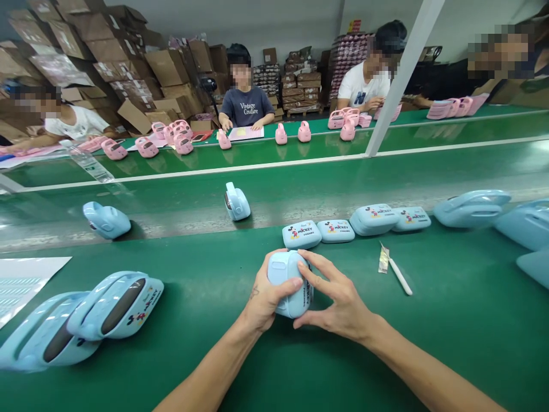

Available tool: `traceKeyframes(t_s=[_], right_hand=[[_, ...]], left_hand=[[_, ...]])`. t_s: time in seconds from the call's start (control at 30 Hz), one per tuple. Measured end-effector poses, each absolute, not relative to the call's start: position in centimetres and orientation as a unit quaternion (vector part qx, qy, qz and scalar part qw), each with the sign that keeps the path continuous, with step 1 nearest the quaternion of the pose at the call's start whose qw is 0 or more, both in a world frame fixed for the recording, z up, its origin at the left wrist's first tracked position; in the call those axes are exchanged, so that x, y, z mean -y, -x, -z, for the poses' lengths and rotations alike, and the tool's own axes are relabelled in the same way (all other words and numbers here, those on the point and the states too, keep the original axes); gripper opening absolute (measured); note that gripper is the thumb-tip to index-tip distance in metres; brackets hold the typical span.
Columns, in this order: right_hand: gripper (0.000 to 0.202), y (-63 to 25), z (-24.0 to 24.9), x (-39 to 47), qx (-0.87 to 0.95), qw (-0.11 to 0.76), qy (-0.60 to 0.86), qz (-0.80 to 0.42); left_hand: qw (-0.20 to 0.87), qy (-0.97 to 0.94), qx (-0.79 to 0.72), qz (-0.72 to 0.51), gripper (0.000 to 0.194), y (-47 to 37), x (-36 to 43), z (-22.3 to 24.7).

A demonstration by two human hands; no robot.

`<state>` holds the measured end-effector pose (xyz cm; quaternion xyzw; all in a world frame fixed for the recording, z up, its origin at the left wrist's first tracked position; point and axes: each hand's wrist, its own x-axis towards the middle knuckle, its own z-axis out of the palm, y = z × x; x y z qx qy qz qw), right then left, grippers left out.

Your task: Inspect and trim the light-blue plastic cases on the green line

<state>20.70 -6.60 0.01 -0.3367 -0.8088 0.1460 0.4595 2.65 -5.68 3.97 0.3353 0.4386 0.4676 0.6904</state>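
Note:
A light blue rounded plastic case (pixel 294 303) with dark lettering on its right side is held up over the green table, tilted on edge. My left hand (pixel 262 293) is closed around its left side, thumb across its front. My right hand (pixel 343 294) grips the right side, with fingers on the upper part and the thumb near the bottom corner. Just beyond stand several flat blue covers (pixel 301 234) printed with a cartoon mouse and "MICKEY". Right of my hands lie a white-handled pointed tool (pixel 401 276) and a small yellowish strip (pixel 384 260).
Blue handled shells (pixel 124 306) lie at the left beside a white label sheet (pixel 26 283); more shells (pixel 472 209) stand at the right. Two blue units (pixel 237 203) sit on the belt (pixel 180 197). Across it, several people work at pink units (pixel 182 143). A white post (pixel 401 83) rises there.

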Motion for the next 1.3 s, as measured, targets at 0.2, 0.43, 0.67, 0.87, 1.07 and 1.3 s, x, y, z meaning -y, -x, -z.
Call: traceKeyframes(t_s=[0.2,0.43,0.67,0.87,1.07,1.3], right_hand=[[0.106,-20.1,0.5,6.9,0.796,0.457,0.346,-0.195],[0.099,-21.2,-0.6,5.7,0.783,0.441,0.339,-0.279],[0.065,-22.3,-0.5,4.4,0.603,0.467,0.382,-0.522],[0.061,-21.6,-0.7,4.5,0.545,0.501,0.362,-0.567],[0.061,-21.5,-1.0,4.9,0.569,0.481,0.403,-0.532],[0.055,-21.4,-1.3,5.5,0.581,0.481,0.417,-0.507]], left_hand=[[0.671,-0.317,-0.461,-0.487,0.071,-3.0,6.0,-4.0],[0.736,-0.303,-0.380,-0.471,0.073,-2.5,5.3,-2.1],[0.707,-0.480,-0.325,-0.405,0.094,-0.7,4.3,-1.1],[0.598,-0.589,-0.397,-0.372,0.089,-0.6,4.2,-2.7],[0.547,-0.621,-0.454,-0.330,0.073,-1.2,4.5,-4.1],[0.545,-0.607,-0.469,-0.340,0.070,-1.8,4.8,-4.4]])
